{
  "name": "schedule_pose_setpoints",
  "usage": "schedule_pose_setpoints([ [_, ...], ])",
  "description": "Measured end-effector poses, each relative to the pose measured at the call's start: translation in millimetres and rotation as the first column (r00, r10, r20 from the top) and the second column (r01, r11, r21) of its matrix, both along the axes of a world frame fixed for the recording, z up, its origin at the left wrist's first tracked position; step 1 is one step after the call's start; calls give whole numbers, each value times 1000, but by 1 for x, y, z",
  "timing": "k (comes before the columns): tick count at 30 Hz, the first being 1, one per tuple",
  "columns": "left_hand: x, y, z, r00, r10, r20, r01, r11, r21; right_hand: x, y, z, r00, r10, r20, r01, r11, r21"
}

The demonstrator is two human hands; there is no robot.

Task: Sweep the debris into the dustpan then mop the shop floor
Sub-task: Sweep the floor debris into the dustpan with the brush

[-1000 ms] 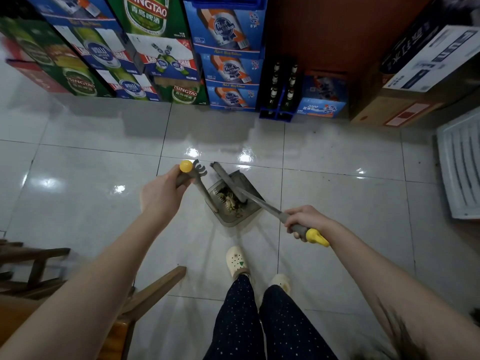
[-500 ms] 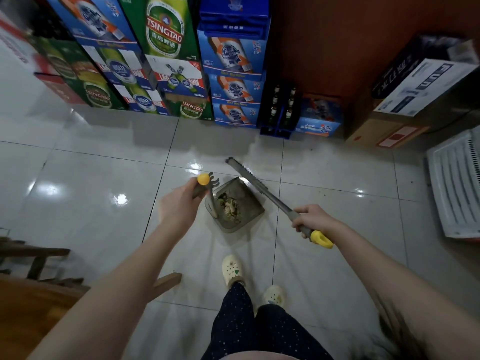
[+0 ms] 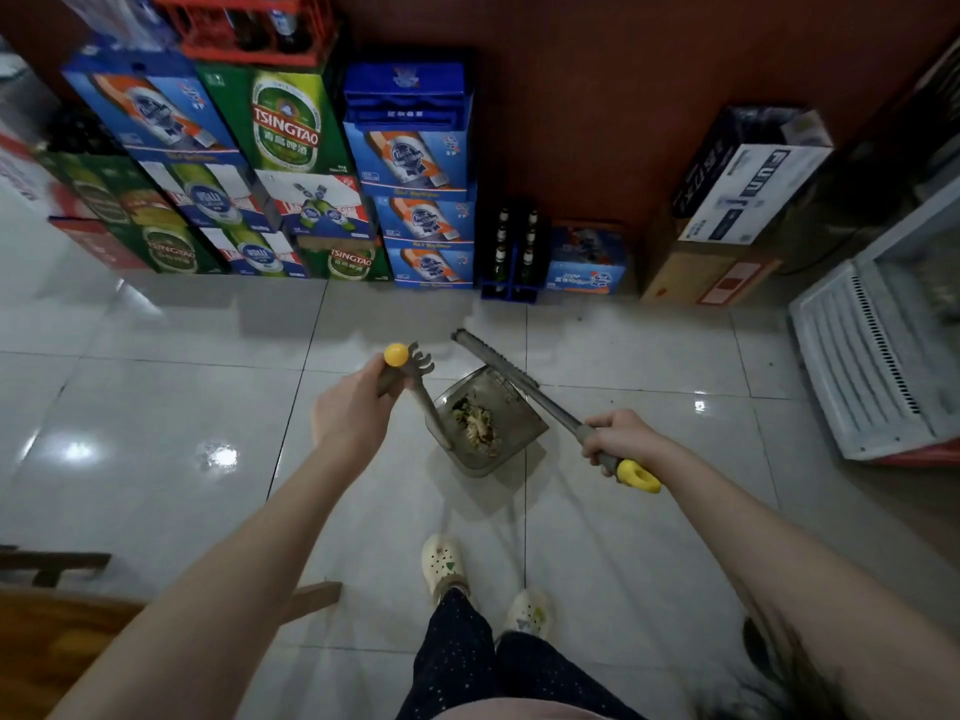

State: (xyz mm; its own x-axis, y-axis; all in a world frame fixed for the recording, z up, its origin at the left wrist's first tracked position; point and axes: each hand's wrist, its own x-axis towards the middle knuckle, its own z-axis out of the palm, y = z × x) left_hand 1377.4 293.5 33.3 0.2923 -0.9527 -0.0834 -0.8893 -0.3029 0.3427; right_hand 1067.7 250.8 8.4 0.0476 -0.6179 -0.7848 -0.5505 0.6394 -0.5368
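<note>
While I logged this frame, I counted one grey dustpan (image 3: 488, 433), one broom (image 3: 524, 384) and two hands. The left hand (image 3: 353, 407) had its fingers curled tight round the dustpan's yellow-capped handle (image 3: 397, 363). The right hand (image 3: 621, 439) was wrapped closed round the broom handle above its yellow end. One pile of debris (image 3: 475, 420) lay inside the dustpan, over the tiled floor (image 3: 156, 407). Readable print: "TSINGTAO" on a green beer carton (image 3: 285, 122).

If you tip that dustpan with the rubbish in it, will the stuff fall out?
Probably, yes. The debris looks loose and light, lying in a pile, so it could slide. The dustpan looks stiff and open at one end. Held by the left hand, it likely swings easily.
</note>
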Motion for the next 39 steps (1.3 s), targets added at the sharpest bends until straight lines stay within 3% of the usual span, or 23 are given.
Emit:
schedule_pose_setpoints([
  [13, -80, -29, 26, 972, -215, 99, 222, 973, -69, -102, 33, 15, 988, -155, -20, 154, 986, -59],
  [20, -119, -72, 33, 913, -387, 129, 398, 914, -79, -138, 38, 18, 944, -330, -3, 328, 941, -85],
  [28, -168, -137, 45, 800, -594, 88, 600, 796, -85, -163, 35, 41, 825, -560, 67, 564, 822, -75],
  [39, -228, -208, 56, 647, -762, 28, 759, 641, -115, -166, 35, 65, 577, -810, 101, 816, 574, -67],
])
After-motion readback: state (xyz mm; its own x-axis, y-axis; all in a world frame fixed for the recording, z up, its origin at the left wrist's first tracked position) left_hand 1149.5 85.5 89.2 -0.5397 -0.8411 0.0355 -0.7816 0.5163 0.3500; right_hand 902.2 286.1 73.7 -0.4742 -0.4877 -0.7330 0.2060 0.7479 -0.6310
